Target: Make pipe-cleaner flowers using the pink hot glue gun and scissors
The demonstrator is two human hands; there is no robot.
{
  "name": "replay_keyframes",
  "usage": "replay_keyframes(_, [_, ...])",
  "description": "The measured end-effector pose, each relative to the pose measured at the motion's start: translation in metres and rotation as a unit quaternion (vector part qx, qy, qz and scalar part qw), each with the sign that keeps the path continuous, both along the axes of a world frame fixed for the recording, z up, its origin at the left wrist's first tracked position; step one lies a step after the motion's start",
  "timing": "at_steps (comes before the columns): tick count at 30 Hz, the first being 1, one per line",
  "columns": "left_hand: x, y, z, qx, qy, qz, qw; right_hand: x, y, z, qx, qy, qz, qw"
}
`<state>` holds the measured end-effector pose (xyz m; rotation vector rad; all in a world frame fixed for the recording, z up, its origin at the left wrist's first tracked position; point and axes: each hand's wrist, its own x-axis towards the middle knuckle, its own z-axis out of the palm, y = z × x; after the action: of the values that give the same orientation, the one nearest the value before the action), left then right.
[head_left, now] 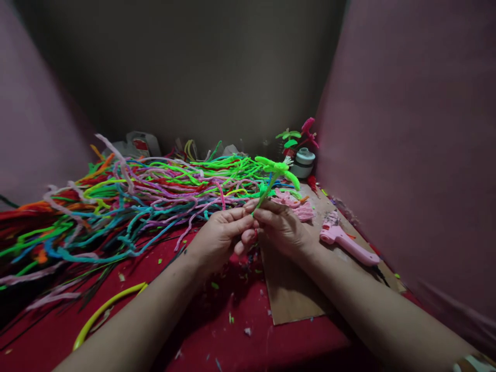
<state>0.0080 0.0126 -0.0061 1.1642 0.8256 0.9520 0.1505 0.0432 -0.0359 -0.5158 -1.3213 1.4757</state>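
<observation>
A bright green fuzzy flower (276, 166) with a white centre stands tilted on a green stem, held up in front of me. My left hand (228, 230) pinches the lower end of the stem from the left. From the right, my right hand (281, 225) has its fingers closed on the same stem, touching the left fingertips. Something small and red shows between the fingers, too small to name. Behind the hands spreads a big heap of coloured fuzzy stems (166, 188).
A brown board (294, 297) lies under my right arm on the red cloth (217, 330). On the right is a pink glue gun (349, 244). Behind it stand a lidded jar (303, 164) and pink and green flowers. A yellow loop (103, 309) lies near my left forearm.
</observation>
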Motion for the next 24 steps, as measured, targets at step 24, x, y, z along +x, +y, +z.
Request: replay_keyframes(24, [-0.001,0.001,-0.002,0.049,-0.003,0.048,0.998,0.004,0.003,0.001,0.030,-0.016,-0.003,0.999])
